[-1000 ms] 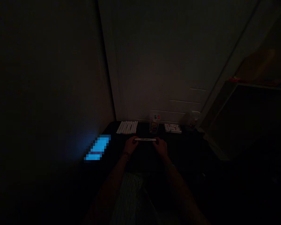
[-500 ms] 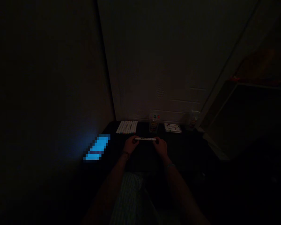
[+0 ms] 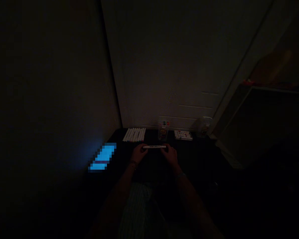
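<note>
The room is very dark. A white marker pen (image 3: 154,147) lies level between my two hands above a dark table (image 3: 196,156). My left hand (image 3: 139,154) is closed on its left end and my right hand (image 3: 170,155) is closed on its right end. Behind them, several white markers (image 3: 135,134) lie side by side in a row at the back of the table.
A glowing blue screen (image 3: 102,157) lies at the table's left edge. A clear packet (image 3: 163,130), a flat printed pack (image 3: 183,135) and a small jar (image 3: 203,129) stand by the back wall. A dark cabinet (image 3: 264,126) rises on the right.
My right hand has slid a little inward along the marker. The left hand and the marker stay where they were.
</note>
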### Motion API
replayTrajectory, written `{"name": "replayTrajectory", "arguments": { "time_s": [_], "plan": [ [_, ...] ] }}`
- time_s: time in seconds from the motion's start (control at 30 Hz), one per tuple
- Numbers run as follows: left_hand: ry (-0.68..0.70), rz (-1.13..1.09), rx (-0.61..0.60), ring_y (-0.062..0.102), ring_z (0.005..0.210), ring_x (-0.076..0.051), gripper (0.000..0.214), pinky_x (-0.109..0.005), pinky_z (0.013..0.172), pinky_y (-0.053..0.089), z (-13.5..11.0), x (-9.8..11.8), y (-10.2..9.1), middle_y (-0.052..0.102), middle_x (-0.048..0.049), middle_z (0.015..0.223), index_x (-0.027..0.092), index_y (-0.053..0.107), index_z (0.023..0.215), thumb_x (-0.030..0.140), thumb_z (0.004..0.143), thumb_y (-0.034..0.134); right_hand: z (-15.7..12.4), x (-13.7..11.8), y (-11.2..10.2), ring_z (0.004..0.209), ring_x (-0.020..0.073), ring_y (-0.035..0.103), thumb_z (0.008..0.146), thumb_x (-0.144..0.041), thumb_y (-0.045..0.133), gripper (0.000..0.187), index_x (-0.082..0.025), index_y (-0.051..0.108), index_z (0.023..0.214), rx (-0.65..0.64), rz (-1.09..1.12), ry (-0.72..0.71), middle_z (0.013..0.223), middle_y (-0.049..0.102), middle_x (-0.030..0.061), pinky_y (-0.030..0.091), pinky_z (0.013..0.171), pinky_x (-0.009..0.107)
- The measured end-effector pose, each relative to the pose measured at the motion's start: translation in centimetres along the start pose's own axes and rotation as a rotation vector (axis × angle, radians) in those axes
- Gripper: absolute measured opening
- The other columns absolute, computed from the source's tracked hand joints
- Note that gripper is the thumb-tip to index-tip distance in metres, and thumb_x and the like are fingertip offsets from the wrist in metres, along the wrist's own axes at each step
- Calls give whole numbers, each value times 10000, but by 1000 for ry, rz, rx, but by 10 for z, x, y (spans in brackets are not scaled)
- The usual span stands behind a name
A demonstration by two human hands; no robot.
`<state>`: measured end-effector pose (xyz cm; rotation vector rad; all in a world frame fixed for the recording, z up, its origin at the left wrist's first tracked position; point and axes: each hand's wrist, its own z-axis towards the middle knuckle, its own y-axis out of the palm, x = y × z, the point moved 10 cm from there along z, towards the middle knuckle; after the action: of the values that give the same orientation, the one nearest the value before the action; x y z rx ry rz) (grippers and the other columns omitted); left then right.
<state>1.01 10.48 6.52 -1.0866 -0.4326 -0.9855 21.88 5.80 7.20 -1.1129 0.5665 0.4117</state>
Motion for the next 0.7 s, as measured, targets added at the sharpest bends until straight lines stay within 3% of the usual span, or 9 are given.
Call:
{"name": "replayTrajectory", "arguments": {
  "time_s": [0.7],
  "plan": [
    [-15,12,-8,505,603,-86,274,-217,594,426,0,0,0,615,-8,857,184,604,931,265,675,548,1,1,4,896,157,521,784,-481,431,322,-269,582,973,-14,-35,-15,902,610,5,319,810,259]
  ]
}}
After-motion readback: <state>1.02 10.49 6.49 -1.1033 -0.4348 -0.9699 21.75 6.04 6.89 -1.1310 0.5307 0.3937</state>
